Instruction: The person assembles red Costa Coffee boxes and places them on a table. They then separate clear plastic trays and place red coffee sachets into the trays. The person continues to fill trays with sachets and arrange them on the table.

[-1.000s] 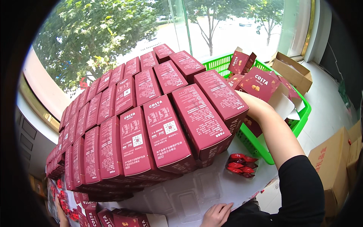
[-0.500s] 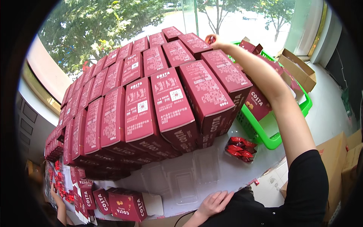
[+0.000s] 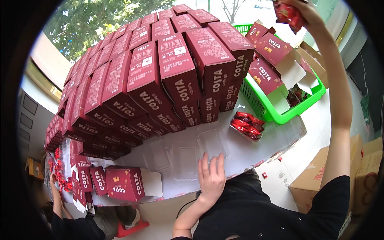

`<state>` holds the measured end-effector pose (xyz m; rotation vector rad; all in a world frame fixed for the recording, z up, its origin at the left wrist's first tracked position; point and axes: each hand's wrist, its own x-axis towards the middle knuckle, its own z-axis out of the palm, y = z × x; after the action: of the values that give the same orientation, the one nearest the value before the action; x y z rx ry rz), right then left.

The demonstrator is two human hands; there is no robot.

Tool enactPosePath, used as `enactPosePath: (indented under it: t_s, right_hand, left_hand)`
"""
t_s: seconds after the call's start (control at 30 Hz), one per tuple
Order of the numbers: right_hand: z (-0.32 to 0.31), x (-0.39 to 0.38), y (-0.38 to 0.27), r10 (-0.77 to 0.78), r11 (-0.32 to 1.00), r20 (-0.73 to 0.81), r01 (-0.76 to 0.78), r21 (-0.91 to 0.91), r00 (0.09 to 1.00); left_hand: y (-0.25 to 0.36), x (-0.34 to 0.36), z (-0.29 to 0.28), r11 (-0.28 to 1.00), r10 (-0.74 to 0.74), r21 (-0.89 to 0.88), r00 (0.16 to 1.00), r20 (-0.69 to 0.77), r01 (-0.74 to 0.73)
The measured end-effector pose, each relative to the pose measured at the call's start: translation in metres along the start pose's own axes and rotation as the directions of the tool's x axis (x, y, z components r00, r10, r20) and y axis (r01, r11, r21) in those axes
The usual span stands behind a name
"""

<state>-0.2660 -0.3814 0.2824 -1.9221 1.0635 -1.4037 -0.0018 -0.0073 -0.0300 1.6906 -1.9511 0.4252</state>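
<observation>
My right hand (image 3: 305, 16) is raised at the upper right, closed on red foil packets (image 3: 287, 14). My left hand (image 3: 211, 176) has its fingers spread at the near edge of the white work table (image 3: 240, 164), beside empty clear plastic trays (image 3: 186, 160); whether it touches one I cannot tell. A tray filled with red foil packets (image 3: 246, 126) sits to the right of the empty ones. Behind them stands a tall stack of maroon printed boxes (image 3: 148, 76), and an open maroon box (image 3: 124, 184) lies at the left.
A green plastic basket (image 3: 300, 107) holds maroon boxes on the right, cardboard cartons (image 3: 310, 176) below it. Another person's hand (image 3: 54, 180) is at loose red pieces (image 3: 60, 168) on the left, near a red stool (image 3: 132, 228). A window (image 3: 60, 48) is behind.
My right hand has risen from the basket, up and rightward, with red packets in it. My left hand has moved up toward the clear trays, its fingers now spread. The view has shifted.
</observation>
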Motion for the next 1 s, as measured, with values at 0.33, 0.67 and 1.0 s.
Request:
enactPosePath:
  t_s: [0.33,0.67,1.0]
  right_hand:
    - [0.073,-0.207,-0.047,-0.131,0.971,0.319,0.056,0.234,0.939]
    - [0.187,-0.271,-0.023,-0.281,0.959,0.587,0.246,0.14,0.759]
    - [0.211,-0.289,0.01,-0.362,0.869,0.808,0.481,0.112,0.465]
  left_hand:
    - [-0.015,-0.034,-0.004,0.916,0.158,-0.367,0.987,-0.04,-0.162]
    - [-0.029,-0.042,-0.005,0.954,0.185,-0.221,0.977,-0.105,-0.204]
    - [-0.042,-0.051,-0.009,0.945,0.223,-0.214,0.966,-0.135,-0.248]
